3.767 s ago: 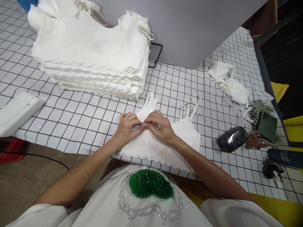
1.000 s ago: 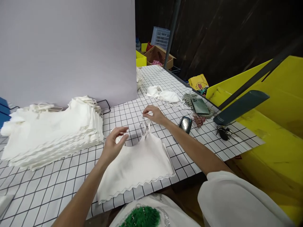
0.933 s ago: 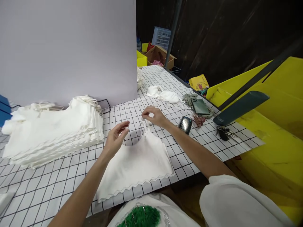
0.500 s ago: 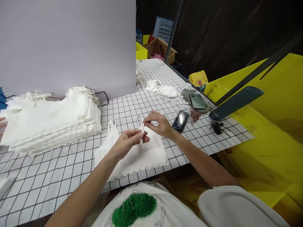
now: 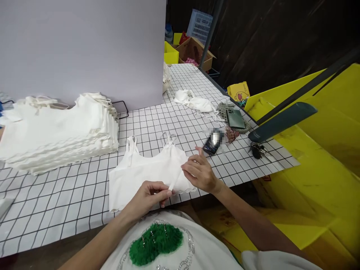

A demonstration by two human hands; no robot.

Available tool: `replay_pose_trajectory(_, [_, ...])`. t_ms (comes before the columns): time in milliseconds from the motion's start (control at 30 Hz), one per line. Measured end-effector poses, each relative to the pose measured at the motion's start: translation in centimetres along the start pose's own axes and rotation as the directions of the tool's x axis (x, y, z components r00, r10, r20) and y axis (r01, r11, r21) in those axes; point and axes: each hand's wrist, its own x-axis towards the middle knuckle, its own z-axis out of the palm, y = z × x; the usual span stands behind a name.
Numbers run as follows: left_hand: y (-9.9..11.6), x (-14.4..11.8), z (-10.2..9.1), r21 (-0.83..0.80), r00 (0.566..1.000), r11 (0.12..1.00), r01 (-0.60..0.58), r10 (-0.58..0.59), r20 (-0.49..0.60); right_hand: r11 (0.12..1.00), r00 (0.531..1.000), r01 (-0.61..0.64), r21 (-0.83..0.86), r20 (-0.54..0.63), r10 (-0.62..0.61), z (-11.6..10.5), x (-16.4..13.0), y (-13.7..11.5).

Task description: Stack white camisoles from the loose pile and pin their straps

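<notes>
A white cropped camisole (image 5: pixel 140 174) with thin straps and a scalloped hem lies flat near the front edge of the grid-patterned table (image 5: pixel 70 195). My left hand (image 5: pixel 150 195) pinches one end of a thin white strap (image 5: pixel 174 182) just above the hem. My right hand (image 5: pixel 198 172) pinches the other end of the same strap over the camisole's right side. The strap runs taut between the two hands.
A tall stack of folded white tops (image 5: pixel 56 129) sits at the left. A crumpled white garment (image 5: pixel 194 103), a green phone (image 5: pixel 235 118), a dark glossy case (image 5: pixel 213 140) and keys (image 5: pixel 257 149) lie at the right. Yellow bins (image 5: pixel 317 157) stand beside the table.
The hands dropped from the camisole's shoulder straps toward the hem and drew a thin strap out between them. The camisole now lies flatter, straps spread away from me.
</notes>
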Motion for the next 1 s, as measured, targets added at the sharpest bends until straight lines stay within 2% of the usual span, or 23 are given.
replay_pose_trajectory(100, [-0.5, -0.3, 0.0, -0.024, 1.0, 1.0, 0.012, -0.012, -0.014, 0.999, 0.998, -0.052, -0.007, 0.033, 0.053, 0.8, -1.3, -0.4])
replay_pose_trajectory(200, [-0.2, 0.0, -0.6, -0.031, 0.993, 1.0, -0.004, 0.001, -0.115, 0.996, 0.996, -0.086, -0.032, 0.011, 0.087, 1.4, -1.4, -0.2])
replay_pose_trajectory(300, [1.0, 1.1, -1.5, -0.03, 0.967, 0.998, -0.047, 0.038, -0.251, 0.994, 0.992, -0.109, -0.02, -0.071, 0.108, 1.4, -0.5, 0.7])
replay_pose_trajectory(367, [1.9, 2.3, -2.1, -0.007, 0.952, 0.995, -0.099, 0.092, -0.293, 0.993, 0.984, -0.122, -0.007, -0.132, 0.12, 1.1, 0.5, 1.7])
replay_pose_trajectory(433, [2.8, 3.5, -2.7, 0.022, 0.94, 0.99, -0.142, 0.141, -0.312, 0.987, 0.979, -0.159, 0.008, -0.13, 0.158, 0.5, 1.6, 2.7])
replay_pose_trajectory(500, [3.5, 4.5, -3.0, 0.058, 0.931, 0.985, -0.165, 0.175, -0.321, 0.973, 0.975, -0.215, 0.084, -0.041, 0.219, 0.0, 2.8, 3.2])
replay_pose_trajectory(567, [4.0, 5.1, -3.1, 0.11, 0.933, 0.977, -0.184, 0.209, -0.292, 0.921, 0.958, -0.284, 0.267, 0.127, 0.259, -0.2, 3.8, 3.0])
replay_pose_trajectory(633, [4.2, 5.3, -3.1, 0.167, 0.944, 0.964, -0.207, 0.241, -0.223, 0.79, 0.916, -0.385, 0.477, 0.3, 0.266, 0.0, 4.6, 2.2])
replay_pose_trajectory(700, [4.2, 5.3, -3.0, 0.205, 0.951, 0.955, -0.215, 0.252, -0.178, 0.649, 0.867, -0.488, 0.584, 0.406, 0.287, 0.6, 5.1, 1.3])
replay_pose_trajectory(767, [4.1, 5.3, -3.1, 0.217, 0.952, 0.956, -0.199, 0.242, -0.19, 0.578, 0.833, -0.552, 0.601, 0.433, 0.345, 1.3, 5.3, 0.8])
replay_pose_trajectory(900, [3.1, 5.4, -3.5, 0.232, 0.95, 0.957, -0.174, 0.225, -0.216, 0.561, 0.803, -0.595, 0.575, 0.444, 0.397, 2.1, 5.2, 1.0])
replay_pose_trajectory(1000, [1.7, 5.9, -4.2, 0.384, 0.912, 0.897, -0.22, 0.329, -0.246, 0.573, 0.8, -0.599, 0.559, 0.44, 0.408, 2.3, 5.3, 1.8])
